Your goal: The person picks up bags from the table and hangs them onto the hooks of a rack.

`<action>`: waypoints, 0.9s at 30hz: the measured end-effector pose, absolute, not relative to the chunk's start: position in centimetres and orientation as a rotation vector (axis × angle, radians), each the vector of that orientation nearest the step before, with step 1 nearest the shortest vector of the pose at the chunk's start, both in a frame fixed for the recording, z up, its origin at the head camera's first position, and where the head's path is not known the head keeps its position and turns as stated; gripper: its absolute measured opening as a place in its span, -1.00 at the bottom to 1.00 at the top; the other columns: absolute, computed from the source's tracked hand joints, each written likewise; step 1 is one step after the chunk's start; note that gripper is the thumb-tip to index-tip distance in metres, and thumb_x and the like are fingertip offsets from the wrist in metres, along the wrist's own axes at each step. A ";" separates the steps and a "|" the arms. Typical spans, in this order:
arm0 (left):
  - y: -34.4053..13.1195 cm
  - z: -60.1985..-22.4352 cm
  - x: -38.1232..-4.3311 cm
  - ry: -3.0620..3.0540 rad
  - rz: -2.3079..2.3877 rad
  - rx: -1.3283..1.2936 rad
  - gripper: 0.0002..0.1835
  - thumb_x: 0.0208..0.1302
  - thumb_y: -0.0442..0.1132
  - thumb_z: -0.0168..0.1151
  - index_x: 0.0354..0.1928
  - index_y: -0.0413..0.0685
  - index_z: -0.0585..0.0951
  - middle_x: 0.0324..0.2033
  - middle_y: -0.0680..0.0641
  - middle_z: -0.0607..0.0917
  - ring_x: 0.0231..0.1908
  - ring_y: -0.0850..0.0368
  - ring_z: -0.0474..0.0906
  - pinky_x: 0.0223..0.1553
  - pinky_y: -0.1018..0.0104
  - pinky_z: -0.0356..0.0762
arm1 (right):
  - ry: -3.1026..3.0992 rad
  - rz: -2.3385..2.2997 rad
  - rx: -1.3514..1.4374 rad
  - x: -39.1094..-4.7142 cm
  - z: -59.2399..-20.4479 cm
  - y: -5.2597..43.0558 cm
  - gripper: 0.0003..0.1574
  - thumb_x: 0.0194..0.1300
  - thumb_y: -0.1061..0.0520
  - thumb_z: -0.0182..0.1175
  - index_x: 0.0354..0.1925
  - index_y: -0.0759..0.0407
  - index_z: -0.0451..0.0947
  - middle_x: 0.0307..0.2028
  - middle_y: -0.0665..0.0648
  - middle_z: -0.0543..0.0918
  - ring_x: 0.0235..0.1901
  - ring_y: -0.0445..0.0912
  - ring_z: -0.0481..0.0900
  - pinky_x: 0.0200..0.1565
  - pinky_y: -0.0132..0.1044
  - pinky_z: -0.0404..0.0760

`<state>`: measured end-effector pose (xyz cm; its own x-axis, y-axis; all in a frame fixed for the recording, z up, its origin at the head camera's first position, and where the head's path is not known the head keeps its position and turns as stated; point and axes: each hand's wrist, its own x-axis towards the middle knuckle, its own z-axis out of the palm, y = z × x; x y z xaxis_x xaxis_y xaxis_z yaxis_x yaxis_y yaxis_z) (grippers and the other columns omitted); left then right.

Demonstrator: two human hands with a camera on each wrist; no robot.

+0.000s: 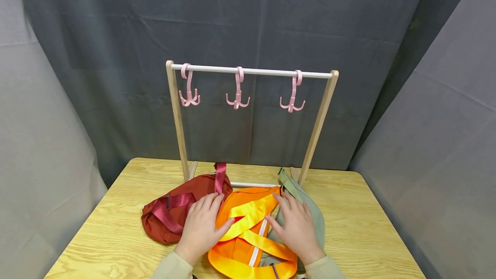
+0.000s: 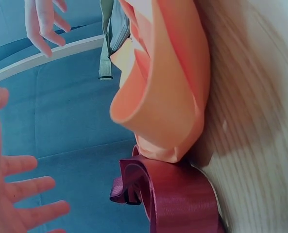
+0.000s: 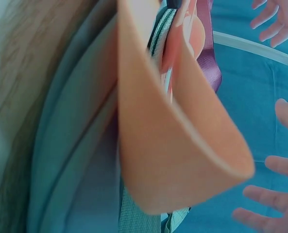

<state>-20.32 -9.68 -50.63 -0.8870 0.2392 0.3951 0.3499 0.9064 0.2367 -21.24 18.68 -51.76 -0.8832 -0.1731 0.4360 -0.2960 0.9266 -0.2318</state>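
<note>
Clock positions read from the head view, 12 being the far side. The left hand [image 1: 203, 227] is seen released, palm turned down, fingers extended towards 1 o'clock and thumb spread towards 2. The right hand [image 1: 296, 227] is likewise seen released, its fingers directed towards 11 o'clock and its thumb towards 10. In both wrist views the fingers are shown separated and raised in the air, apart from the fabric. The forearms, covered by pale sleeves [image 1: 324, 269], are brought in from 7 and 5 o'clock.

Between the hands, the orange bag [image 1: 242, 249] is laid on the wooden table [image 1: 372, 231], crossed by its broad yellow strap [image 1: 248, 223]; the left hand is placed at its 9 o'clock side, the right at its 3. The red bag [image 1: 176, 214] is found at 10 o'clock of the orange one, partly covered from view by the left hand. The green bag [image 1: 313, 206] is found at 2 o'clock, partly hidden by the right hand and overlapped by the orange bag. At 12 o'clock a rack [image 1: 267, 72] is stood, from whose white top bar three pink hooks [image 1: 238, 91] are hung, backed by a dark grey curtain [image 1: 232, 20]
</note>
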 end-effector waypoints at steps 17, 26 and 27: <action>-9.5 -50.9 -20.1 -2.705 -0.460 -0.449 -0.25 0.26 0.32 0.31 0.33 0.02 0.52 0.18 -0.08 0.61 0.18 -0.05 0.53 0.23 -0.10 0.52 | -2.608 0.441 0.348 -21.2 -51.8 18.8 -0.20 0.23 -0.29 0.43 0.34 -0.04 0.52 0.23 0.19 0.60 0.22 0.14 0.57 0.27 0.44 0.37; -9.4 -50.9 -20.2 -2.703 -0.462 -0.461 -0.28 0.27 0.30 0.32 0.29 -0.01 0.54 0.12 -0.05 0.63 0.12 -0.02 0.55 0.18 -0.06 0.56 | -2.598 0.440 0.355 -21.3 -51.9 18.9 -0.22 0.25 -0.29 0.42 0.32 -0.03 0.52 0.23 0.20 0.60 0.21 0.14 0.58 0.26 0.42 0.39; -9.4 -50.9 -20.2 -2.702 -0.468 -0.461 -0.30 0.27 0.29 0.33 0.28 -0.01 0.54 0.11 -0.05 0.63 0.10 -0.02 0.56 0.17 -0.06 0.57 | -2.597 0.439 0.358 -21.3 -51.9 18.9 -0.22 0.25 -0.28 0.42 0.32 -0.03 0.52 0.23 0.20 0.60 0.21 0.14 0.58 0.26 0.41 0.39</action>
<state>-20.22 -9.37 -50.91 -0.8825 0.2522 0.3971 0.3710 0.8922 0.2578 -21.27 18.89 -51.92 -0.8511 -0.1709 0.4963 -0.3247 0.9143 -0.2420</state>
